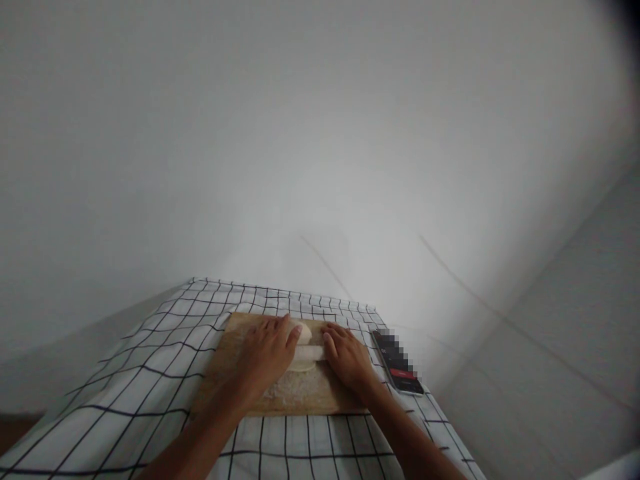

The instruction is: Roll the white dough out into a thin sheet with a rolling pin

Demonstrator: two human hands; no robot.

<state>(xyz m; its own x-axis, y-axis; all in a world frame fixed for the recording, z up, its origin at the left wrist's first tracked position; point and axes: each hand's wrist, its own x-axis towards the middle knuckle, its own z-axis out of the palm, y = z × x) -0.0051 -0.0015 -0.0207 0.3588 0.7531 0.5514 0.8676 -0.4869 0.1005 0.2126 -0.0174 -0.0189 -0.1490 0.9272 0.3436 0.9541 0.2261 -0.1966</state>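
A pale rolling pin (308, 353) lies crosswise over a flat piece of dough (303, 367), whose far part shows beyond the pin. My left hand (269, 345) covers the left end of the pin, its fingers pointing forward and its thumb along the inner side. Over the right end rests my right hand (349, 353), with its fingers bent across the pin. Both ends of the pin are hidden under the hands. Beneath everything is a wooden board (295, 397) dusted with flour.
The board lies on a white tablecloth (165, 367) with a black grid. To the right of the board a phone (397, 367) lies near the table's edge, its screen partly pixelated. A plain pale wall (300, 133) rises behind the table.
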